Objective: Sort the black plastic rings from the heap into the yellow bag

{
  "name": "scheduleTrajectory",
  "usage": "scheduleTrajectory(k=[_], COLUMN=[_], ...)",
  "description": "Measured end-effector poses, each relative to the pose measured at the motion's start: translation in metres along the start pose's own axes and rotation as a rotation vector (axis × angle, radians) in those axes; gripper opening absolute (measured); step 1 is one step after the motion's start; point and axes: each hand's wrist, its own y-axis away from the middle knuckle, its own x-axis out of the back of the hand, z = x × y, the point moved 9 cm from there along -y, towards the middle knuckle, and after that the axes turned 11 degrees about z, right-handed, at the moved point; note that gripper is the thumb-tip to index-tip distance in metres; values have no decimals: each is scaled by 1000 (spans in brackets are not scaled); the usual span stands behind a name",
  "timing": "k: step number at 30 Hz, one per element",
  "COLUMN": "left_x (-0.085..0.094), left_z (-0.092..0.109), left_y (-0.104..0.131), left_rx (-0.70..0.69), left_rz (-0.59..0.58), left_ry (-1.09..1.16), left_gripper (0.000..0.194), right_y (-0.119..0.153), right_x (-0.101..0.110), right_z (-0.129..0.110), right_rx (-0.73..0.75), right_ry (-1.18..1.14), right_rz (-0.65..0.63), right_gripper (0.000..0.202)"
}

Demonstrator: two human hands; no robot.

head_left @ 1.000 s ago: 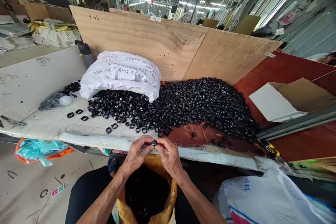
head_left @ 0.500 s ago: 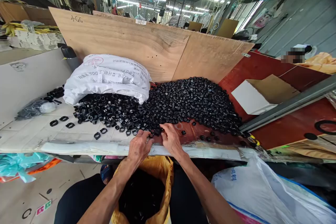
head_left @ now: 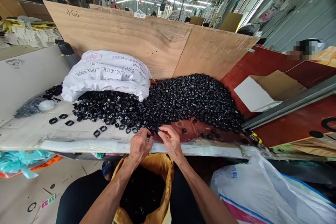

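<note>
My left hand (head_left: 140,144) is at the table's front edge, its fingers closed on a small black part that is mostly hidden. Close to its right, my right hand (head_left: 170,140) has thumb and forefinger pinched around a small black piece at the front of the pile. Behind both hands spreads a heap of small round black pieces (head_left: 196,98). Black rings (head_left: 105,106) lie to the left, partly under a white printed sack (head_left: 107,73). Below my hands an open yellow sack (head_left: 169,178) holds dark contents.
A wooden board (head_left: 126,38) stands behind the heap. To the right are an open white box (head_left: 254,94) and a slanting metal bar (head_left: 288,106). A white plastic bag (head_left: 244,185) sits below right. At far left lies a bag of dark parts (head_left: 28,106).
My right hand has shifted slightly left and down, nearer my left hand, with its fingertips drawn together. The whole view has tilted a little.
</note>
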Motion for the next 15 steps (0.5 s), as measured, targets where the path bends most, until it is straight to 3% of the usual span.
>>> scheduleTrajectory(k=[5, 11, 15], left_x=[2, -1, -2], left_z=[1, -3, -7], left_y=[0, 1, 1], left_rx=[-34, -34, 37], left_rz=[40, 45, -14], left_ry=[86, 165, 325], left_gripper=[12, 16, 22], right_y=[8, 8, 10], right_x=[-18, -17, -18], right_z=[-1, 25, 30], right_rx=[-46, -281, -316], right_ry=[-8, -66, -75], right_rz=[-99, -84, -88], right_gripper=[15, 21, 24])
